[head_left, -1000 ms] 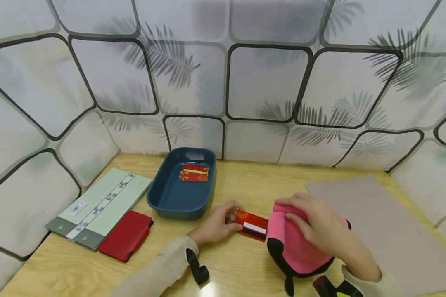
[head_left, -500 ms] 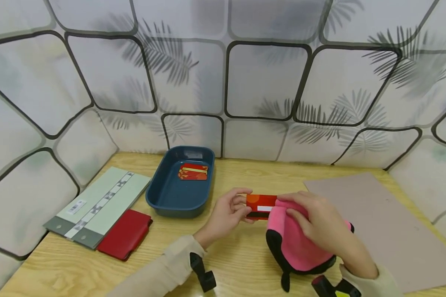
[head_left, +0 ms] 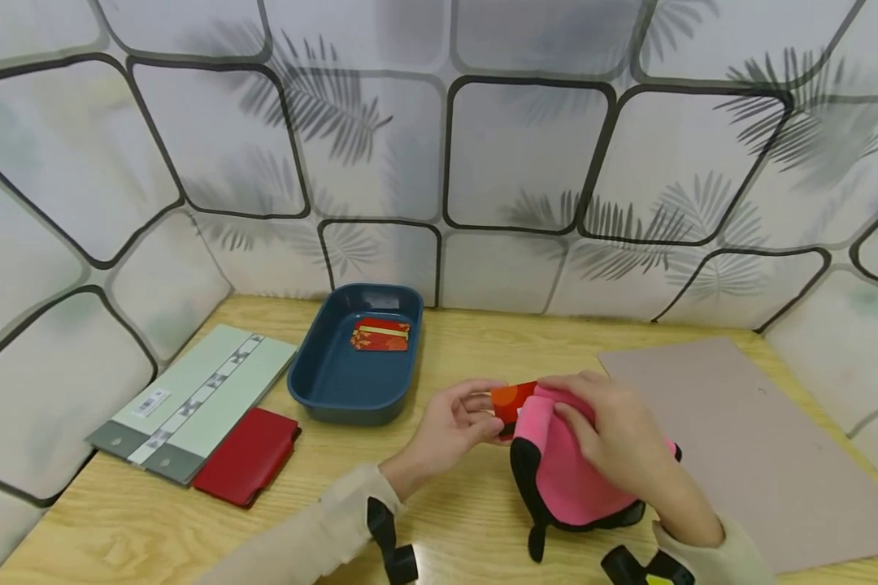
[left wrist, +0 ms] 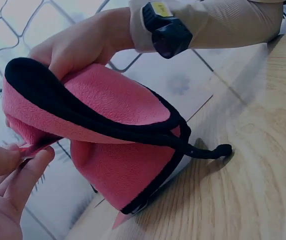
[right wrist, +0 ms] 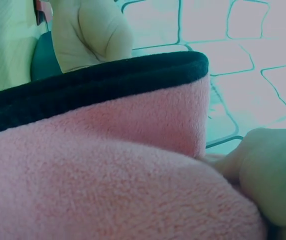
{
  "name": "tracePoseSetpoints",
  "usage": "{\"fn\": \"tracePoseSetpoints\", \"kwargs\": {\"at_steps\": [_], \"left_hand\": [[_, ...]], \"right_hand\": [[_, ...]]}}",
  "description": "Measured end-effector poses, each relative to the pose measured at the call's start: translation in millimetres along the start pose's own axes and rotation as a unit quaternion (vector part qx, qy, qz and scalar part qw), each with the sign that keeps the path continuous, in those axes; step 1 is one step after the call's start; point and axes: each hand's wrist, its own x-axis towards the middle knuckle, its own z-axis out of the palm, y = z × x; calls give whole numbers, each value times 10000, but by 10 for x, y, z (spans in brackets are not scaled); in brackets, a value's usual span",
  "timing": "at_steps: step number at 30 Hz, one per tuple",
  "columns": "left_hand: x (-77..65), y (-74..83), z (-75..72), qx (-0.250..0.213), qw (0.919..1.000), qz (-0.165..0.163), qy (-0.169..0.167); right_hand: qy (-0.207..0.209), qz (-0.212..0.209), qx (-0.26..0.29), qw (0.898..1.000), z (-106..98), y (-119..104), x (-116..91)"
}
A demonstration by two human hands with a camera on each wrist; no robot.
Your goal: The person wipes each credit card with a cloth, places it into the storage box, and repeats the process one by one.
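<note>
My left hand (head_left: 449, 426) pinches a red card (head_left: 514, 400) with an orange circle near one corner. The card's right part is hidden at the mouth of a soft pink fleece pouch (head_left: 581, 483) with black edging. From above, my right hand (head_left: 622, 431) grips the pouch's upper edge between thumb and fingers. In the left wrist view, the pouch (left wrist: 123, 167) gapes towards the left fingertips, and a black tail-like strip (left wrist: 210, 151) trails from its trim. Pink fleece fills most of the right wrist view, with the left hand (right wrist: 90, 35) beyond the black edging.
A dark blue tray (head_left: 329, 406) holds red and gold cards (head_left: 380, 335). Left of it lie a pale green folder (head_left: 197, 398) and a dark red wallet-like case (head_left: 249, 457). A greyish-beige board (head_left: 761, 447) lies at right; patterned fabric (head_left: 519, 154) hangs behind the table.
My left hand has lifted the red card and moved it right, so more of it disappears at the pouch. The pouch, held by my right hand, has shifted slightly left.
</note>
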Motion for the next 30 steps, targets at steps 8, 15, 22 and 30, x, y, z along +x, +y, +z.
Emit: {"fn": "tracePoseSetpoints", "kwargs": {"at_steps": [8,15,22,30], "left_hand": [[-7,94,-17,83,9998,-159,-97],[-16,124,-29,193,9995,-228,-108],[-24,129,59,431,9988,-225,-53],[-35,169,75,544,9979,-131,-328]], "right_hand": [[85,-321,134,9994,70,-23,27],[0,-403,243,9989,140,-73,15],[406,-557,450,9966,187,-94,-22],[376,-702,738,9941,134,-128,-23]]}}
